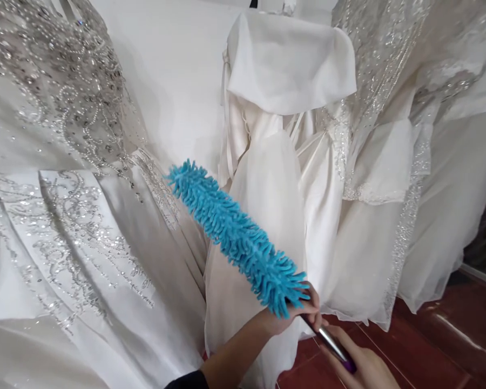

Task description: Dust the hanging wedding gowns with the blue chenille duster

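Observation:
A bright blue chenille duster slants across the middle of the head view, its fluffy end up and to the left. My left hand is closed round the handle just below the blue fibres, which hide part of it. Lower on the silver handle, near its purple end, my right hand is wrapped. Behind the duster hangs a white strapless dress; whether the fibres touch it I cannot tell.
At the left stands a gown with silver beading. More white dresses with sparkling trim hang at the right. A white wall rises behind, and dark red tiles cover the floor.

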`<state>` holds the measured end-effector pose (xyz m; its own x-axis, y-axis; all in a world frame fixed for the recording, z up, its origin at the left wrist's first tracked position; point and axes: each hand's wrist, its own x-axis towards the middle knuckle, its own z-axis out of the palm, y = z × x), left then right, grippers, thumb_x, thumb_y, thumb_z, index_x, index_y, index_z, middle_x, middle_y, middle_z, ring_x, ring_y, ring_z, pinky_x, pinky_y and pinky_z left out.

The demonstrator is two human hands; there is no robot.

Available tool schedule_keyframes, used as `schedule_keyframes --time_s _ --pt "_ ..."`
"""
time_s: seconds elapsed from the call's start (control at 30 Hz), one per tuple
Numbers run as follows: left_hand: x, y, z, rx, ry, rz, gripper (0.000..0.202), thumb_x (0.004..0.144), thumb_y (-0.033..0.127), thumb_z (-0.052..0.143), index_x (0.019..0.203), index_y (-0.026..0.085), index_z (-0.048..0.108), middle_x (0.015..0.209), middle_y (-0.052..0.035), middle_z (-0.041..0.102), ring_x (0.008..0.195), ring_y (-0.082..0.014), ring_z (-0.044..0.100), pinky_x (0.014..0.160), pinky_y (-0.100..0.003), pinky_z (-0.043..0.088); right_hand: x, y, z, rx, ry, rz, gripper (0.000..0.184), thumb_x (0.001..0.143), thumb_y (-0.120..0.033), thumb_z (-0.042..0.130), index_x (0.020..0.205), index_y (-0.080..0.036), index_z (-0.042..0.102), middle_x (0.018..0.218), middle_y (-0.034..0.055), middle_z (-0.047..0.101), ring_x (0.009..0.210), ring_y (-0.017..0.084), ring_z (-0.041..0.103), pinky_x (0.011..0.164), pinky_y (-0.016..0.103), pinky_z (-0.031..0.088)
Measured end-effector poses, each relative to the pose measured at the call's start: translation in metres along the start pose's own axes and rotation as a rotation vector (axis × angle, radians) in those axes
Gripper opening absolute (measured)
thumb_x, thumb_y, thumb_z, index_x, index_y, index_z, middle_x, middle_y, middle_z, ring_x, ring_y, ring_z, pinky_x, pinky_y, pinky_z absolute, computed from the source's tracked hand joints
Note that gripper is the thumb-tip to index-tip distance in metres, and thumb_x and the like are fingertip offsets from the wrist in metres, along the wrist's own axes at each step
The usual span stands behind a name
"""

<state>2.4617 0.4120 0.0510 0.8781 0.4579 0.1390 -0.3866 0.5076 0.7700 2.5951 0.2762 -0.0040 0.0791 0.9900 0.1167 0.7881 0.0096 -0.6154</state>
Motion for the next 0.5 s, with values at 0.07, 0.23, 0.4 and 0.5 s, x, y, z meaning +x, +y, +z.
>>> schedule_keyframes --time_s 0.07,0.23,0.4,0.5 --pt "0.015 0.017 0.011 0.055 -0.043 -0.001 0.023 0.061 0.032 0.07 0.063 0.018 0.051 0.044 0.0063 0.046 0.046 -0.0112 0.05 0.063 -0.031 0.043 0.006 0.0 -0.012 -0.065 0.108 -0.006 0.029 0.088 -0.044 0.043 0.111 -0.027 0.049 0.078 0.005 0.074 0.059 0.022 0.071 0.053 0.023 0.05" --pt "0.041 0.028 0.017 0.053 -0.065 -0.005 0.029 0.058 0.038 0.071 0.063 0.019 0.05 0.043 0.0075 0.046 0.042 -0.0105 0.048 0.064 -0.035 0.044 0.015 -0.01 -0.029 -0.199 0.215 0.071 0.035 0.089 -0.051 0.037 0.112 -0.027 0.049 0.07 0.0052 0.073 0.059 0.026 0.071 0.049 0.027 0.048" --pt "0.039 0.0 -0.008 -0.112 0.004 -0.032 0.023 0.058 0.027 0.068 0.065 0.019 0.048 0.044 0.0092 0.042 0.042 -0.0087 0.044 0.062 -0.033 0.044 0.012 -0.01 -0.013 -0.295 0.173 0.147 0.033 0.089 -0.045 0.037 0.115 -0.029 0.05 0.066 0.0024 0.073 0.057 0.03 0.071 0.045 0.031 0.048" --pt "0.021 -0.023 -0.027 -0.216 0.076 -0.063 0.02 0.058 0.021 0.065 0.066 0.019 0.048 0.045 0.0093 0.041 0.043 -0.0076 0.042 0.062 -0.031 0.043 0.005 -0.001 0.009 -0.245 0.098 0.145 0.028 0.088 -0.043 0.04 0.109 -0.031 0.054 0.07 0.0016 0.074 0.061 0.029 0.072 0.045 0.028 0.049"
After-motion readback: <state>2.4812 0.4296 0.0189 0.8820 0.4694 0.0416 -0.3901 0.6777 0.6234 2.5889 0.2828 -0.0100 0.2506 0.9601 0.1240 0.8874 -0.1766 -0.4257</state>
